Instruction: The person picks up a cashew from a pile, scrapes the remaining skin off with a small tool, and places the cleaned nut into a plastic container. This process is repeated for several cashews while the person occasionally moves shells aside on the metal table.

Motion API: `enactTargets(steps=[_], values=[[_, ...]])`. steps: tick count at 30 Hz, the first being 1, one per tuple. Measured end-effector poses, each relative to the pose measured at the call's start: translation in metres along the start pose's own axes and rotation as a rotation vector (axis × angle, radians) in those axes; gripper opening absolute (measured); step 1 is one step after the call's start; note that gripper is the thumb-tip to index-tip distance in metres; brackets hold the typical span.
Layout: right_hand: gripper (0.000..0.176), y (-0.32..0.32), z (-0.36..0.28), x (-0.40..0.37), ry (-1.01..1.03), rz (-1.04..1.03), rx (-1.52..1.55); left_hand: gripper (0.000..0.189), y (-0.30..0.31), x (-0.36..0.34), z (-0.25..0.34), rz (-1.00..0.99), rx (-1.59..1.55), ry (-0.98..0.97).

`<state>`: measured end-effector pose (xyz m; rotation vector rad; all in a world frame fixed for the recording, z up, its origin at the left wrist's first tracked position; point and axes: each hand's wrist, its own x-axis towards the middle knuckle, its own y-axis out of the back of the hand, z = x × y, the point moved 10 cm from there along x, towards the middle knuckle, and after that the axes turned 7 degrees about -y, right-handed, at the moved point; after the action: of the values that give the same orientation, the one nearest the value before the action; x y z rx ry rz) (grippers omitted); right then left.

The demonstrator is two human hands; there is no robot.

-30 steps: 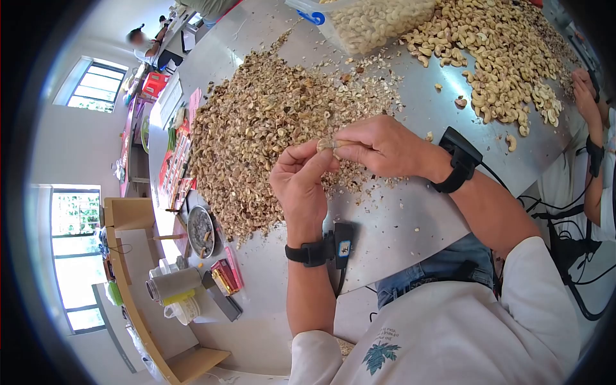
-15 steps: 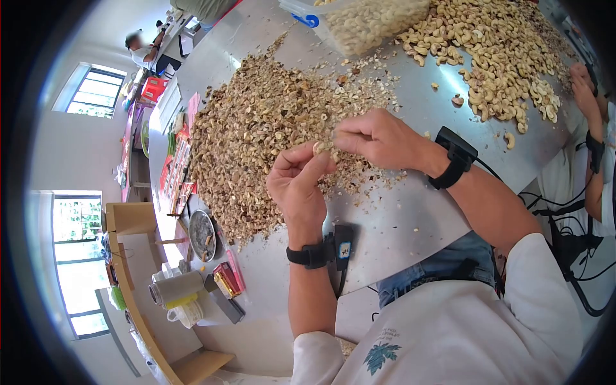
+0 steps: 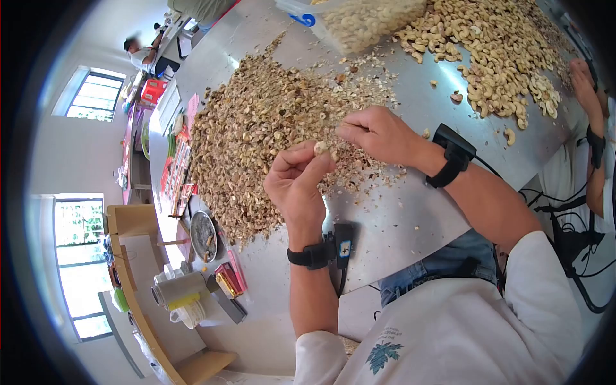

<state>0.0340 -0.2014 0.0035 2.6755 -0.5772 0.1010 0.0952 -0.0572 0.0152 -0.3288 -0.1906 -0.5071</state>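
Observation:
My left hand is closed in a pinch, with a pale cashew nut between thumb and fingertips. Just to its right, my right hand has its thumb and forefinger pressed together. Whatever its fingertips might hold is too small to make out. Both hands are over the near edge of a large heap of broken brown shell and skin bits, and a small gap parts them. Each wrist wears a black strap with a device.
A clear plastic box of cashews stands at the back, beside a big pile of cashews. A co-worker's hand is at the far right. A round metal dish and small boxes lie left on the metal table.
My right hand has drawn back slightly to the right, away from the nut. My left hand keeps its pinch and has hardly moved, with more of the nut showing.

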Motion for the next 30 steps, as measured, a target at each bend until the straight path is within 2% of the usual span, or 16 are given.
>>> enactTargets(steps=[3,9,12,18,21,24,30], values=[[0.023,-0.001,-0.010,-0.001,-0.005,-0.103,0.020,0.016,0.006,0.002,-0.008,0.030,-0.016,0.037],[0.018,-0.009,-0.037,-0.015,0.291,-0.101,-0.013,0.016,0.005,0.004,-0.004,0.002,-0.036,-0.009],[0.017,-0.016,-0.035,-0.016,0.291,-0.147,-0.053,0.015,0.005,0.003,-0.001,0.023,0.006,-0.028],[0.016,-0.013,-0.039,-0.018,0.316,-0.112,-0.113,0.015,0.009,0.001,0.001,0.056,0.088,-0.039],[0.016,-0.015,-0.034,-0.017,0.307,-0.044,-0.138,0.015,0.012,0.001,-0.002,0.064,0.137,0.003],[0.022,-0.003,-0.020,-0.009,0.180,0.121,-0.203,0.015,0.015,-0.001,-0.004,0.084,0.181,0.055],[0.024,0.002,-0.018,-0.004,0.076,-0.021,0.004,0.020,0.009,0.002,0.001,0.033,0.110,-0.053]])
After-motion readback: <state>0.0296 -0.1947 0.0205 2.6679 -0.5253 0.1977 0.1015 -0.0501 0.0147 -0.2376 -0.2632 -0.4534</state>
